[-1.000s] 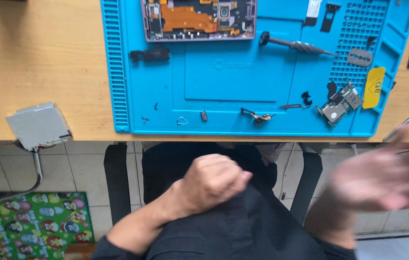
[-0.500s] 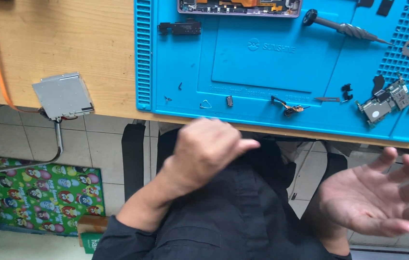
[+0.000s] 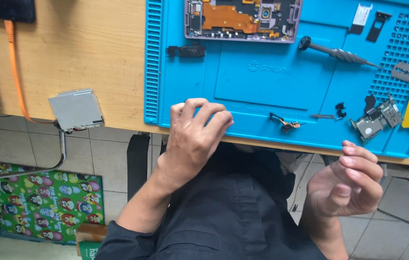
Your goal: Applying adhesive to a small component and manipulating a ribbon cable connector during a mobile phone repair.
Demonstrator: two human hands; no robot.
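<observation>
Orange cable (image 3: 13, 58) along left of wooden tabletop (image 3: 93, 48); grey square metal plate (image 3: 76, 109) overhanging front edge. Bare wood between plate and blue silicone work mat (image 3: 262, 86). Left hand (image 3: 195, 137) at mat's near edge, fingers curled, fingertips on mat, holding nothing visible. Small orange-black flex part (image 3: 286, 123) on mat, near front edge, right of hand; open mat between. Opened phone chassis (image 3: 243, 19) at far edge. Right hand (image 3: 346, 185) off table, below edge, loosely cupped, empty.
</observation>
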